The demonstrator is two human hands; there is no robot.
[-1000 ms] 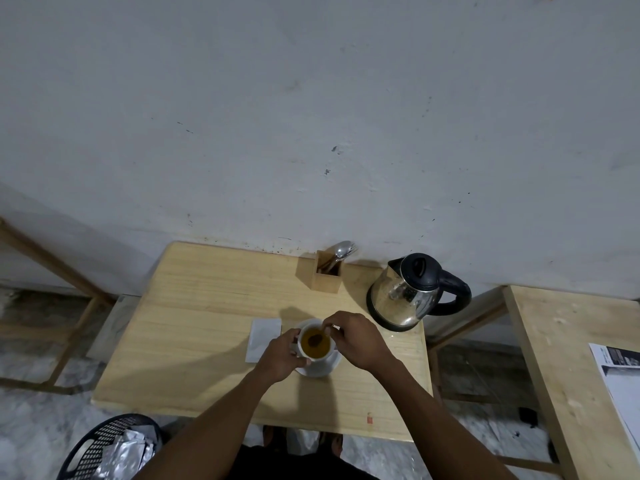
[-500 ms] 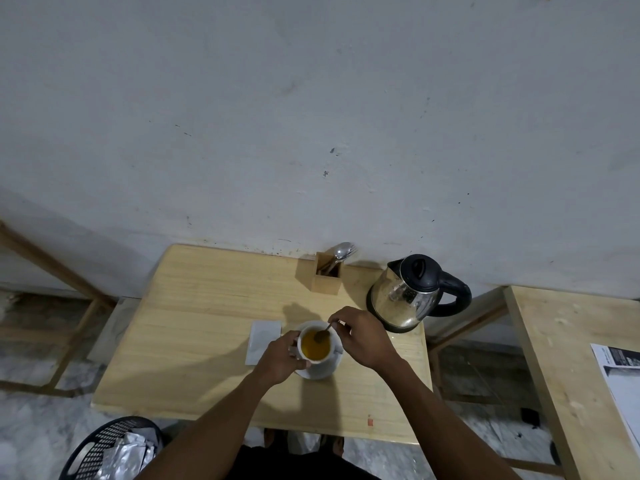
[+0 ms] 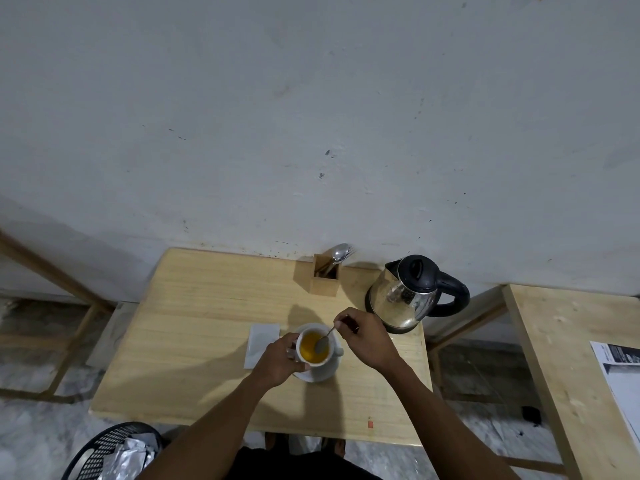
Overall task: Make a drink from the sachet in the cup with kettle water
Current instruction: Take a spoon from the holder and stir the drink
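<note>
A white cup (image 3: 331,358) holding orange-yellow liquid stands on a white saucer (image 3: 323,375) near the middle of the wooden table (image 3: 194,327). My left hand (image 3: 282,358) grips the cup's left side. My right hand (image 3: 365,337) pinches the handle of a metal spoon (image 3: 322,342) whose bowl sits in the liquid. A steel kettle (image 3: 405,299) with a black lid and handle stands at the back right of the table, just behind my right hand.
A white paper napkin (image 3: 259,344) lies left of the saucer. A wooden holder (image 3: 325,280) with cutlery stands against the wall. A black basket (image 3: 110,452) with silver wrappers sits on the floor at front left. A second table (image 3: 568,368) with printed paper (image 3: 620,372) is on the right.
My right hand has shifted slightly right and back, and the spoon has swung round inside the cup. My left hand has stayed on the cup.
</note>
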